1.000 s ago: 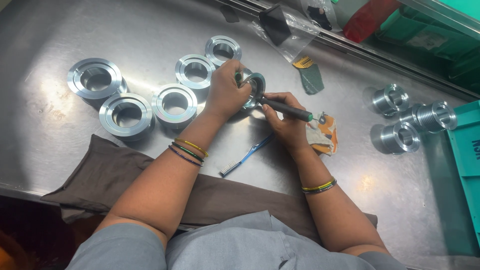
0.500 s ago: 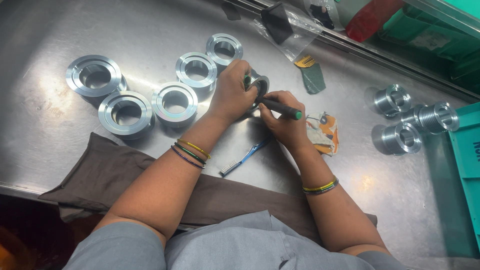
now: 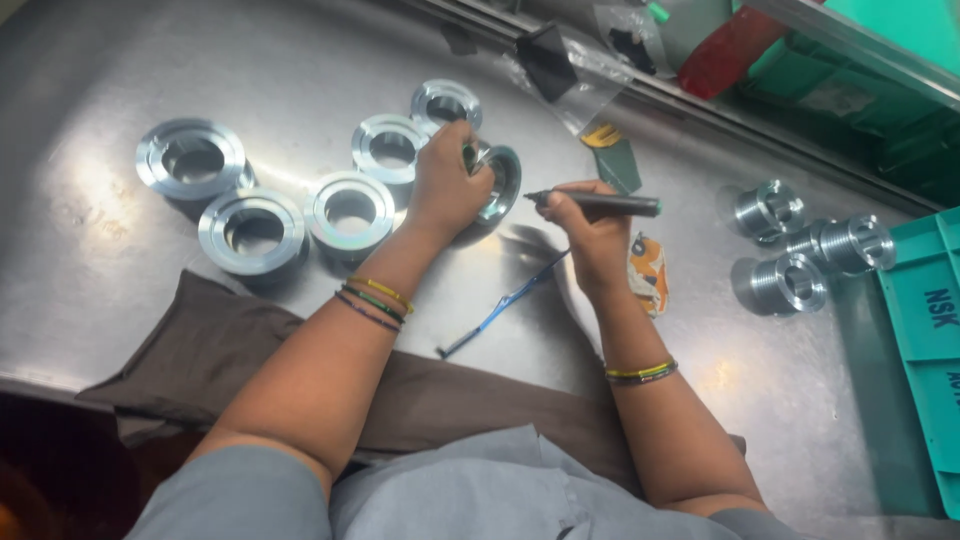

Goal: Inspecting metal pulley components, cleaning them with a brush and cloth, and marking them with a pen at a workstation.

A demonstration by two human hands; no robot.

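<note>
Gripping a tilted metal ring (image 3: 500, 183), the left hand (image 3: 447, 187) works beside the right hand (image 3: 590, 228), closed around a dark pen (image 3: 600, 203).

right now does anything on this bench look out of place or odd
Nothing looks spilled or damaged. One metal ring is tilted on edge in the left hand, unlike the five rings lying flat. The right hand holds a dark pen.

Single head view, looking steeply down from above the person's chest onto a steel table (image 3: 120, 60). Close range: both forearms enter from the bottom edge and hands sit at frame centre. Table's far edge runs across the upper right. No second view to overlap with.
</note>
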